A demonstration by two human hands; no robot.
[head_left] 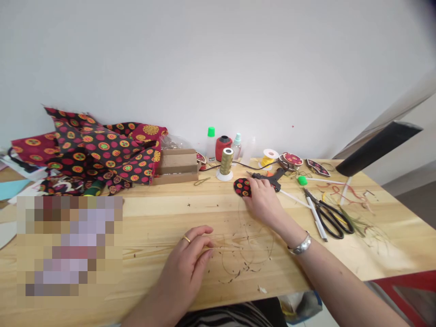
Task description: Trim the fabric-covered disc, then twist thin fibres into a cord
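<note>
My right hand [264, 200], with a silver bangle at its wrist, is closed on a small rounded fabric piece [241, 187], black with red and orange dots. The fingers hide its right side. Just beyond that hand lies a black glue gun [277, 179]. My left hand [192, 254], wearing a ring, rests on the table nearer to me. Its fingers are loosely bent and apart, and nothing shows in them. A thin thread [254, 262] loops over the wood between the hands, among small dark scraps.
Crumpled patterned cloth [109, 147] and a cardboard box [179, 164] are at the back left. A thread spool [226, 162] and bottles stand along the wall. On the right lie black scissors [332, 215], a white pen [316, 218] and loose threads [369, 227]. A blurred patch covers the left front.
</note>
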